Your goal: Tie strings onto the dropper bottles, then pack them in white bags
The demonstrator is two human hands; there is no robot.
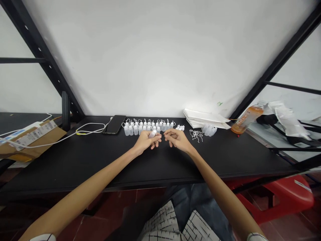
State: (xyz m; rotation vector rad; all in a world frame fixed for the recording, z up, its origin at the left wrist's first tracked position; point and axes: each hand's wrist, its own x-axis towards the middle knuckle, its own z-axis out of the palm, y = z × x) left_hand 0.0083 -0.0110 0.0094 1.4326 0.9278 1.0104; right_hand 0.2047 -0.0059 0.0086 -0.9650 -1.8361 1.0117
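My left hand (146,141) is closed around a small white plastic bottle (152,134), held just above the black table (82,160). My right hand (177,139) sits a little to its right with the fingers curled in a pinch; what they hold is too small to make out. Just behind both hands stands a row of several small white bottles (147,127) with caps on strings. A few loose white caps (180,127) and thin white straps (196,135) lie to the right of my right hand.
A black phone (115,124) on a white cable (85,129) lies at the back left. A cardboard box (30,139) is at far left. White folded sheets (205,117), more bottles (209,129) and an orange drink bottle (247,119) are at back right. A red stool (281,197) stands below right.
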